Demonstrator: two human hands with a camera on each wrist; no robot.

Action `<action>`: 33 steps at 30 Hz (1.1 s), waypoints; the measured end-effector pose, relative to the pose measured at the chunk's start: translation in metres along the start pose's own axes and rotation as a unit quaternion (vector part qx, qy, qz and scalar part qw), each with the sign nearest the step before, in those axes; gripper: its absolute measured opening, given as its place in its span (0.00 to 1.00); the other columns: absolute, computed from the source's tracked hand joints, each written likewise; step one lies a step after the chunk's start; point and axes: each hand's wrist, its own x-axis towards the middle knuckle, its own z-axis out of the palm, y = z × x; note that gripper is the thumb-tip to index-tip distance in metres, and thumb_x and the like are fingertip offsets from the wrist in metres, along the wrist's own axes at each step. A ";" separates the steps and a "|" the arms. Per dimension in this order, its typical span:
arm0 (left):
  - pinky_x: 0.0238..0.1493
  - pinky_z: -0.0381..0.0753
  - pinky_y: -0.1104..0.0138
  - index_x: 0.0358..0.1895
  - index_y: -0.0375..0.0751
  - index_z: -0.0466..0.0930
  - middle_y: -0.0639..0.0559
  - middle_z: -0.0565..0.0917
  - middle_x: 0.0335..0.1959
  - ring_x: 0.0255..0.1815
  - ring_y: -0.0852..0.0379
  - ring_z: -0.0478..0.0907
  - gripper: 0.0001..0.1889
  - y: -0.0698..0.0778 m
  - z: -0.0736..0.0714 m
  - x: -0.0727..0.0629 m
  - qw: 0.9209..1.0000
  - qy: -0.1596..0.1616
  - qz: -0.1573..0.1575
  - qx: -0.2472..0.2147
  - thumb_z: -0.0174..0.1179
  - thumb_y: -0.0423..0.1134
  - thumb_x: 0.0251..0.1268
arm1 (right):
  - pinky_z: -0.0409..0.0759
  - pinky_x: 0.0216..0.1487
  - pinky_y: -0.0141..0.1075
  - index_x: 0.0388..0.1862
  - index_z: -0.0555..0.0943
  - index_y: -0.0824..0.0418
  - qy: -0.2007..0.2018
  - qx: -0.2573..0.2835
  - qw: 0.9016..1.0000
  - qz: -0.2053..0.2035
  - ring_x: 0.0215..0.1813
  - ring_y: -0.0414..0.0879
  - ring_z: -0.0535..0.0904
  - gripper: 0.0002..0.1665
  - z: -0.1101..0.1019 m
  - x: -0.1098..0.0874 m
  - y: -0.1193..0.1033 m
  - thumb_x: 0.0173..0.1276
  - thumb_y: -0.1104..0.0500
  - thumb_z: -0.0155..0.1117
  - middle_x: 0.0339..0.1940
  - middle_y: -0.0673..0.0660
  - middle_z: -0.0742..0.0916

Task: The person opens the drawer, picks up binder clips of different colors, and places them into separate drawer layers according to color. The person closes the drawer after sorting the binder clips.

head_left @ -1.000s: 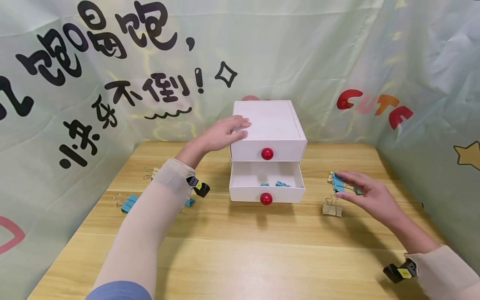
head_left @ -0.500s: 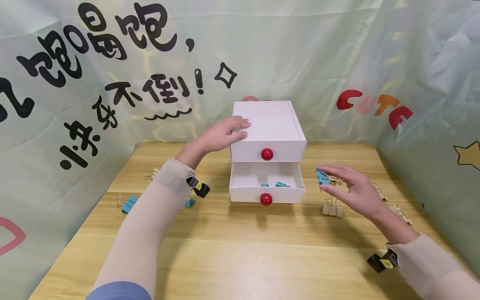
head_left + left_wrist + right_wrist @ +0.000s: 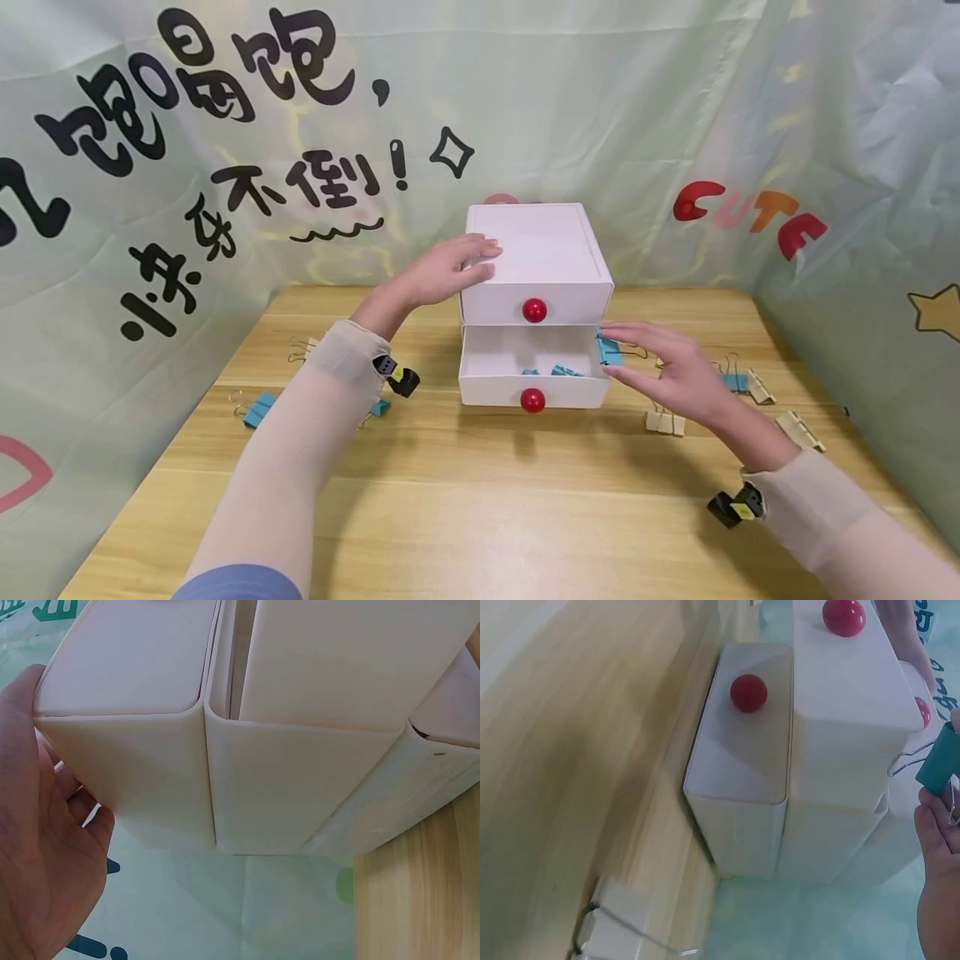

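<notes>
A white three-tier drawer box [image 3: 537,242] with red knobs stands mid-table. Its middle drawer [image 3: 495,390] is pulled out, and blue binder clips [image 3: 566,370] lie inside. My left hand [image 3: 444,268] rests on the left edge of the box top, fingers extended; the left wrist view shows this hand [image 3: 45,817] against the box's side and edge. Between thumb and fingers my right hand [image 3: 671,371] pinches a blue binder clip [image 3: 610,348] at the right wall of the open drawer. In the right wrist view that clip [image 3: 939,759] shows its wire handles.
On the right lie beige binder clips [image 3: 664,422] and a blue clip [image 3: 736,382]. More clips are on the left, including a blue one [image 3: 260,409] and a beige one partly behind the left forearm. A printed curtain [image 3: 615,108] hangs behind the wooden table [image 3: 480,517].
My right hand has carried the blue binder clip leftward from the right-hand clips to the open drawer's right side. The left hand has stayed on the box.
</notes>
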 end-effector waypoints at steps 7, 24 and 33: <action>0.75 0.48 0.58 0.71 0.46 0.69 0.54 0.63 0.75 0.77 0.56 0.50 0.28 -0.001 0.000 0.000 1.000 0.003 0.000 -0.003 0.46 0.55 0.75 | 0.71 0.61 0.26 0.58 0.83 0.56 -0.025 -0.032 0.999 0.007 0.59 0.47 0.79 0.31 0.009 0.013 -0.007 0.52 0.66 0.78 0.58 0.53 0.84; 0.75 0.48 0.60 0.70 0.46 0.70 0.53 0.64 0.74 0.77 0.56 0.50 0.27 -0.001 0.001 -0.001 1.000 0.003 0.015 0.001 0.47 0.54 0.75 | 0.82 0.47 0.43 0.52 0.85 0.52 -0.154 -0.046 0.986 0.052 0.52 0.44 0.81 0.20 0.030 0.048 -0.021 0.62 0.50 0.72 0.52 0.48 0.85; 0.75 0.49 0.58 0.70 0.46 0.70 0.54 0.65 0.74 0.77 0.56 0.51 0.27 -0.003 0.002 0.000 1.000 0.011 0.017 -0.001 0.46 0.55 0.76 | 0.81 0.48 0.44 0.49 0.85 0.55 -0.183 -0.078 0.978 0.061 0.46 0.46 0.81 0.18 0.050 0.064 -0.023 0.64 0.47 0.70 0.45 0.49 0.87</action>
